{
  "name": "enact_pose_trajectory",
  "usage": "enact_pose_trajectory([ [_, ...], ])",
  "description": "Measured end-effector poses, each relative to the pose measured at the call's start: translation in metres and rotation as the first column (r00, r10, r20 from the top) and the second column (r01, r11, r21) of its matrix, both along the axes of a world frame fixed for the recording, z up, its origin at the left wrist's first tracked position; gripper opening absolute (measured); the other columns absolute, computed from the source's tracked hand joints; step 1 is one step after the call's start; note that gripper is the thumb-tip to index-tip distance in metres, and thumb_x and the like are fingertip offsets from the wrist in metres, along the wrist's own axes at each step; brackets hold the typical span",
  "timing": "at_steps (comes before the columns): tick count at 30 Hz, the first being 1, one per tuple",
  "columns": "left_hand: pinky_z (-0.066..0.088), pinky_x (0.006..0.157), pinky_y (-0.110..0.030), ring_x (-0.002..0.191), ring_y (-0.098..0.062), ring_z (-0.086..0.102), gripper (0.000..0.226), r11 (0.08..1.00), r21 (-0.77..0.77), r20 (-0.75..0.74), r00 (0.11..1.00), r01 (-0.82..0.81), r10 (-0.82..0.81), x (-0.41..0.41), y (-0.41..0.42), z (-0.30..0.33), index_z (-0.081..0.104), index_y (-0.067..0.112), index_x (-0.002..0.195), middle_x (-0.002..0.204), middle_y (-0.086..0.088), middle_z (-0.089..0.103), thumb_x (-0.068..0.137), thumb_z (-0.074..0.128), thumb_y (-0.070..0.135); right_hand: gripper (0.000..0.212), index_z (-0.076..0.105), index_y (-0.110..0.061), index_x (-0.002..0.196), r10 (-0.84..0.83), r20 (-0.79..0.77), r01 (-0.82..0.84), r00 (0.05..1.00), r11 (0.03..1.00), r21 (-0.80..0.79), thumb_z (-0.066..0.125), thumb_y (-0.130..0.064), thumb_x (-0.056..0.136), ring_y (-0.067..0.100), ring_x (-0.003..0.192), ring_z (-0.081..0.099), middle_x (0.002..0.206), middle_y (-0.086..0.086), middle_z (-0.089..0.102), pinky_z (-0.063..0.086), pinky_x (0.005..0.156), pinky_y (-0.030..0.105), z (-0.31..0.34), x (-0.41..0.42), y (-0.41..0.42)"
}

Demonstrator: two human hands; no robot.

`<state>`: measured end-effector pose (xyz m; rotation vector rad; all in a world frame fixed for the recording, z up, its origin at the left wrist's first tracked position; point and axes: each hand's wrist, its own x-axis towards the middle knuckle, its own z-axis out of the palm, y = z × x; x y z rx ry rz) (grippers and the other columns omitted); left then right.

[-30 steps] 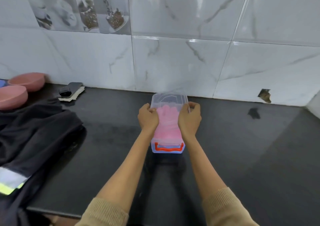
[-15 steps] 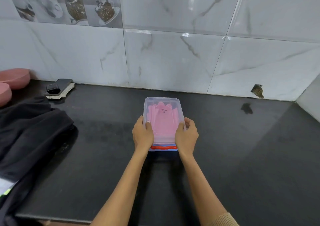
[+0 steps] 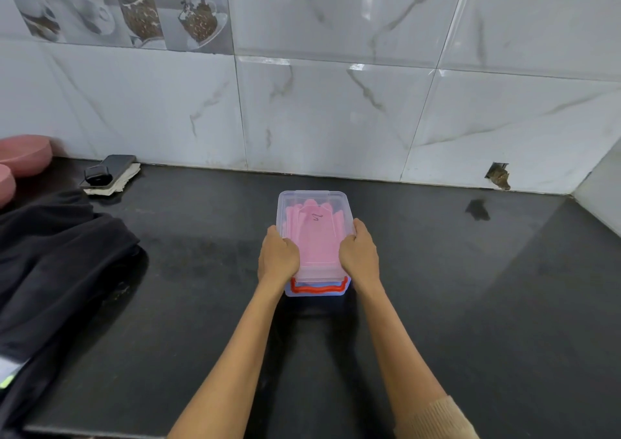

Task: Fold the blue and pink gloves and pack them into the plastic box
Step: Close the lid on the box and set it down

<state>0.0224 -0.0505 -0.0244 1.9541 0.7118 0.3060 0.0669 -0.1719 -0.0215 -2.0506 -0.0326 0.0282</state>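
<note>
A clear plastic box [image 3: 314,200] with a red handle [image 3: 318,290] stands on the black counter, its transparent lid lying flat on top. A pink glove [image 3: 317,240] shows through the lid; blue shows only low at the front, under the handle. My left hand [image 3: 278,257] grips the lid's left edge with curled fingers. My right hand [image 3: 359,256] grips the right edge the same way.
Dark clothing [image 3: 57,264] with a reflective stripe lies at the left. A phone on torn paper [image 3: 109,172] and pink bowls [image 3: 25,154] sit near the tiled wall at the back left. The counter's front edge [image 3: 94,430] runs along the bottom.
The lid, raised at the back a second ago, has come down flat onto the box. Both hands slid back along its sides toward the handle end.
</note>
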Motion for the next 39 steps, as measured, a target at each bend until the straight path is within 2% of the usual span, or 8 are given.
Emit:
enact_pose_trajectory([
  [3,0.048,0.078,-0.034,0.107,-0.029,0.057,0.030,0.990,0.132,-0.090,0.995,0.057,-0.045,0.014,0.009,0.011,0.043,0.004,0.125,0.121,-0.015,0.054,0.098,0.036,0.016,0.027,0.047,-0.013,0.121,0.096,0.011,-0.094,0.995,0.987,-0.130,0.043,-0.016,0.095,0.024,0.104,0.058,0.123,0.011,0.056,0.051,0.086,0.038,0.012,0.019,0.008],
  [7,0.047,0.083,-0.038,0.108,-0.031,0.057,0.032,0.959,0.244,-0.133,0.985,0.143,-0.113,0.033,0.021,0.019,0.042,0.001,0.127,0.122,-0.017,0.054,0.099,0.037,0.017,0.057,0.016,-0.011,0.150,0.185,-0.005,-0.178,0.983,0.938,-0.297,0.038,-0.014,0.098,0.031,0.138,0.035,0.156,0.009,0.023,0.035,0.111,0.048,0.017,0.038,0.016],
  [12,0.047,0.086,-0.041,0.108,-0.032,0.057,0.035,0.943,0.274,-0.167,0.975,0.189,-0.147,0.052,0.032,0.024,0.041,-0.001,0.127,0.124,-0.019,0.055,0.101,0.032,0.021,0.056,0.007,-0.013,0.152,0.226,-0.022,-0.221,0.974,0.919,-0.328,0.030,-0.023,0.102,0.031,0.142,0.028,0.159,0.010,0.016,0.028,0.112,0.044,0.018,0.057,0.020],
  [15,0.045,0.085,-0.039,0.110,-0.034,0.056,0.037,0.935,0.292,-0.197,0.969,0.202,-0.148,0.065,0.037,0.029,0.042,-0.003,0.126,0.125,-0.020,0.054,0.101,0.032,0.022,0.047,0.025,-0.009,0.147,0.206,-0.018,-0.204,0.978,0.952,-0.226,0.028,-0.023,0.102,0.031,0.132,0.040,0.149,0.013,0.036,0.034,0.105,0.039,0.021,0.073,0.024],
  [19,0.043,0.084,-0.037,0.109,-0.033,0.055,0.040,0.938,0.283,-0.234,0.963,0.201,-0.136,0.086,0.044,0.034,0.046,-0.001,0.123,0.124,-0.019,0.054,0.099,0.030,0.026,0.044,0.054,-0.003,0.106,0.134,-0.082,-0.143,0.988,0.982,-0.121,0.019,-0.030,0.102,0.026,0.097,0.050,0.101,0.012,0.052,0.033,0.081,0.030,0.028,0.096,0.033],
  [30,0.043,0.085,-0.038,0.092,-0.027,0.054,0.050,0.961,0.256,-0.245,0.969,0.107,-0.043,0.109,0.051,0.012,0.054,0.002,0.116,0.110,-0.015,0.061,0.098,0.021,0.036,0.034,0.049,0.008,0.114,0.138,-0.137,-0.174,0.981,0.936,-0.306,0.025,-0.010,0.097,0.039,0.106,0.054,0.119,0.026,0.054,0.044,0.088,0.040,0.008,0.122,0.038],
  [35,0.043,0.087,-0.035,0.100,-0.027,0.057,0.063,0.995,-0.051,-0.208,0.974,0.084,-0.093,0.113,0.057,0.007,0.055,0.006,0.126,0.120,-0.013,0.060,0.092,0.035,0.056,0.044,0.050,-0.008,0.080,0.034,-0.181,-0.066,0.983,0.983,-0.170,0.034,-0.047,0.094,0.021,0.072,0.051,0.076,0.004,0.054,0.038,0.068,0.030,0.001,0.126,0.039],
  [39,0.041,0.077,-0.031,0.090,-0.020,0.056,0.063,0.961,-0.244,-0.155,0.973,0.132,-0.173,0.112,0.059,0.008,0.055,0.018,0.126,0.109,-0.005,0.060,0.087,0.043,0.066,0.050,0.037,-0.015,0.055,0.136,-0.161,-0.135,0.978,0.991,0.016,0.044,-0.047,0.093,0.013,0.050,0.037,0.057,-0.001,0.040,0.031,0.050,0.026,0.001,0.126,0.035],
])
